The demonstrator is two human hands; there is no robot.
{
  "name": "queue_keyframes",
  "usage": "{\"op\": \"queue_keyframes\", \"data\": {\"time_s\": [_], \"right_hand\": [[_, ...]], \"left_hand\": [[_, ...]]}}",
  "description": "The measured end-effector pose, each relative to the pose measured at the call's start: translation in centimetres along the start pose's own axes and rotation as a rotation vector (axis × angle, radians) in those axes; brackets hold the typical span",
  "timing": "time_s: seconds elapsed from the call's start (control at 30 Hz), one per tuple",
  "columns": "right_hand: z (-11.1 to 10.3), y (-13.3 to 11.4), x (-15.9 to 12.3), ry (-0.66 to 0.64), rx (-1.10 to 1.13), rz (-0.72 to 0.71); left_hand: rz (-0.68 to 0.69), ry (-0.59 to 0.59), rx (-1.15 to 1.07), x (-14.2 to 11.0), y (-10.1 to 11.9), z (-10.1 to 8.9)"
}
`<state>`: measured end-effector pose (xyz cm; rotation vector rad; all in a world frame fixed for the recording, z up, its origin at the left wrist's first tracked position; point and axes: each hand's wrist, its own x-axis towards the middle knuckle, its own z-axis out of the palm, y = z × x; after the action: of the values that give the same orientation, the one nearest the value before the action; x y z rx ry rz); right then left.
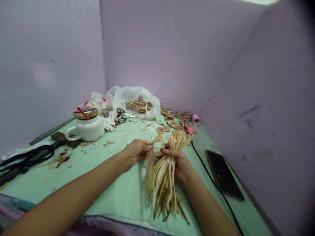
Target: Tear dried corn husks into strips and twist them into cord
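Gripping a bundle of dried husks (167,183) around its upper part, the right hand (180,164) holds it over the near middle of a pale green bench (110,193). The bundle's frayed ends hang toward the person. The left hand (139,151), at the bundle's left, pinches a husk strip (149,170) between thumb and fingers; the strip folds over and dangles beside the bundle. Behind the hands lie a flat oval woven piece (162,129), a pile of woven pieces (173,122) with red bits, and a pink glue gun (190,129), near a pink roll (196,119). Farther left, an open white plastic bag (150,113) holds more husks (139,105), with black-handled scissors (122,116) beside it. A white mug (90,128) with a gold lid (85,113) stands at the left. On the right, a dark phone (224,174) lies near a black cord (213,182).
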<state>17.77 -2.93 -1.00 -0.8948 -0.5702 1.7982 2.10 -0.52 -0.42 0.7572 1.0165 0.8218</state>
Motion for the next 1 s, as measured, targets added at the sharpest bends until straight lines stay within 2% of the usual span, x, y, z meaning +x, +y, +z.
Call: {"op": "queue_keyframes", "data": {"time_s": [0.2, 0.5, 0.57, 0.7, 0.73, 0.8, 0.93, 1.0], "right_hand": [[-1.1, -2.2, -0.7, -0.260, 0.130, -0.026], [-2.5, -5.2, -2.9, -0.485, 0.322, -0.273], [-3.5, -5.8, -2.8, -0.550, 0.398, -0.275], [-5.4, -7.0, -2.5, -0.773, 0.592, -0.246], [-5.6, -7.2, -2.5, -0.789, 0.623, -0.251], [-5.2, -7.1, -2.5, -0.703, 0.594, -0.229], [-2.7, -4.6, -1.7, -0.283, 0.254, -0.032], [-1.5, -2.6, -0.8, -0.158, 0.065, 0.012]], "left_hand": [[-0.001, 0.023, 0.000, 0.6, 0.8, -1.0], [0.011, 0.095, 0.016, 1.2, 1.6, -2.1], [0.034, 0.108, 0.038, 1.2, 1.8, -2.2], [0.076, 0.145, 0.193, 1.2, 2.0, -2.6], [0.090, 0.150, 0.231, 1.3, 2.0, -2.7], [0.098, 0.140, 0.248, 1.3, 2.0, -2.6], [0.090, 0.094, 0.138, 0.9, 1.7, -2.0], [0.133, 0.061, 0.099, 0.5, 1.4, -1.4]]}}
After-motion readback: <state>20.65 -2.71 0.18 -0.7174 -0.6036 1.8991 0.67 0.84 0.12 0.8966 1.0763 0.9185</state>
